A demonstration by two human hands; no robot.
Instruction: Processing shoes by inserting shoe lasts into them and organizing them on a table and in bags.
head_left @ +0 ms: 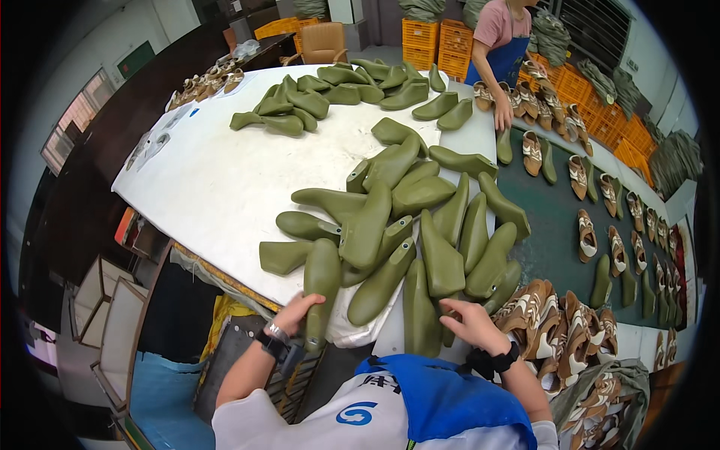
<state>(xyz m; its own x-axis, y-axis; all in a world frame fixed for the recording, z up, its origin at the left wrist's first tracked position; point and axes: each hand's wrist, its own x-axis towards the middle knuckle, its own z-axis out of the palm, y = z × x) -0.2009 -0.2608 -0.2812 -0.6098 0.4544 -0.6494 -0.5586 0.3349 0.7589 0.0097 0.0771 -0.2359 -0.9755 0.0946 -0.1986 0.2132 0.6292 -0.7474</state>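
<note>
A heap of green shoe lasts [365, 225] lies along the near right part of the white table. My left hand [298, 313] grips one green shoe last [321, 281] at the heap's near left edge, its fingers round the lower part. That last stands roughly upright, pointing away from me. My right hand [474, 324] is at the near right of the heap, thumb and forefinger apart and slightly bent. Closest to it are an upright shoe last [421, 311] and a paler one [441, 262]; whether its fingertips touch either, I cannot tell.
More lasts [300, 101] lie at the white table's [202, 172] far side. On the right, a green conveyor belt [551, 217] carries brown-and-white shoes and lasts. A shoe pile [559, 330] sits by my right arm. Beyond, a person in a blue apron [499, 56] reaches over the belt.
</note>
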